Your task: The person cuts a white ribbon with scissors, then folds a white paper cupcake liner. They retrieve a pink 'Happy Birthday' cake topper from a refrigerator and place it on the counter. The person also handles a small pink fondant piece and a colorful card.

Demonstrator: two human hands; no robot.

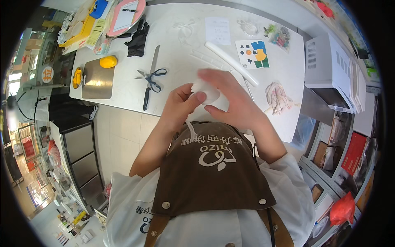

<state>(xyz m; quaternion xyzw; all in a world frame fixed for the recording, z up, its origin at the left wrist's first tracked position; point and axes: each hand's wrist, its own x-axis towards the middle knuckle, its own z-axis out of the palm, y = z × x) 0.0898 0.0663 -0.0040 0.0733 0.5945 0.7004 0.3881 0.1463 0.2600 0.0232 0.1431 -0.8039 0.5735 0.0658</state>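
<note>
Over the table's near edge, my left hand (181, 103) pinches a white rounded bundle (210, 95) between thumb and fingers. A narrow white strip (191, 129) hangs below that hand in front of my apron. Whether strip and bundle are one piece I cannot tell. My right hand (236, 96) curves round the bundle's other side, thumb and fingers spread apart, fingertips blurred by motion. Left of my hands lie dark-handled scissors (153, 78), blades apart, across a long knife (155, 59) with a black handle.
On the white table (173, 49) are a metal board (98, 80), a yellow fruit (108, 61), a black glove (138, 40), a white roll (232, 64), a sheet with coloured shapes (253, 54) and a crumpled cloth (279, 98). A white appliance (329, 70) stands at right.
</note>
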